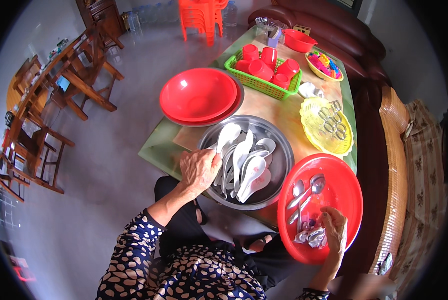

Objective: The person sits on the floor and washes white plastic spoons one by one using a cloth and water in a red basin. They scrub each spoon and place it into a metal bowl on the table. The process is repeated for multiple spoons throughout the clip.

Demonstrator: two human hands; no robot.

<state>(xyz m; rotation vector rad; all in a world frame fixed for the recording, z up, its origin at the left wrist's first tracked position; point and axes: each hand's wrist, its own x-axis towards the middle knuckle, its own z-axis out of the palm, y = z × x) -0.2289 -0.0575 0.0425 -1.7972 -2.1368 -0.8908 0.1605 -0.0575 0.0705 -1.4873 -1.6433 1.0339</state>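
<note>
"While I watch from afar, why is the left hand (199, 170) pinching a white spoon (229, 134) by its handle?"

"Likely for a steady grip, its head pointing up over the steel basin's (283, 156) left side."

"And the right hand (335, 225)?"

"Over the red basin (343, 190), set close by, I guess, for easy reach; thumb and fingertips sit near together, but I can't tell whether they pinch anything."

"Contents?"

"More white spoons (241, 155) in steel, cups (260, 70) in the basket (264, 87), metal spoons (317, 186) and a crumpled bundle (315, 238) in red."

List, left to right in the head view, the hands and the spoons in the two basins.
Left hand → white spoons in the metal basin → metal spoons in the red basin → right hand.
</note>
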